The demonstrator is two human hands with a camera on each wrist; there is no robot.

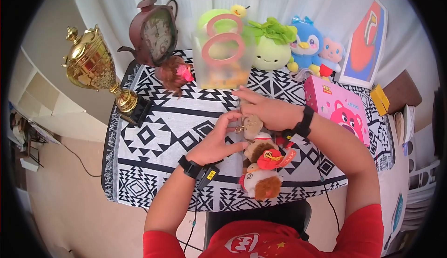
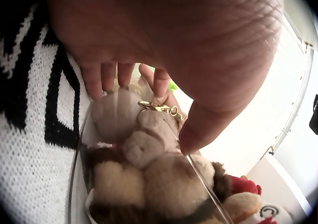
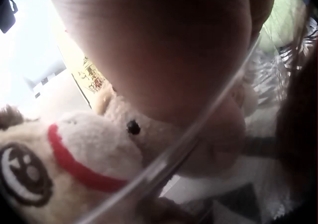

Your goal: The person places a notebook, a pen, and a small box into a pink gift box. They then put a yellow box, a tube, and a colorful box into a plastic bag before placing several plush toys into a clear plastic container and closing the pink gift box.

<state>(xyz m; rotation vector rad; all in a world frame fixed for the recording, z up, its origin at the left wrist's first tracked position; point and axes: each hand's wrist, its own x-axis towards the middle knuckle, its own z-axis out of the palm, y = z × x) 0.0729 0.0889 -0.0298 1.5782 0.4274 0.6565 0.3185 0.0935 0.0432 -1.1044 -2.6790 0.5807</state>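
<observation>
A clear plastic box (image 2: 205, 191) stands before me, filled with a row of small plush toys. At its far end lies a beige plush (image 1: 252, 126) with a gold keychain clasp (image 2: 154, 106). Closer in are a brown-and-cream plush (image 1: 257, 150), a red pouch (image 1: 269, 160) and a white-and-orange plush (image 1: 264, 186). My left hand (image 1: 215, 141) holds the box's left side, thumb over the rim and fingers bent down beyond. My right hand (image 1: 272, 112) reaches across the far end with fingers extended, its palm low over the beige plush; its fingertips are partly hidden in the right wrist view.
Behind the box stands a translucent bin (image 1: 223, 74) with pink ring handles. A gold trophy (image 1: 95, 62), a teapot-shaped clock (image 1: 153, 34) and a doll's head (image 1: 174, 74) stand to the left. Green (image 1: 274, 48) and blue (image 1: 307, 44) plushes and a pink box (image 1: 337, 109) occupy the right.
</observation>
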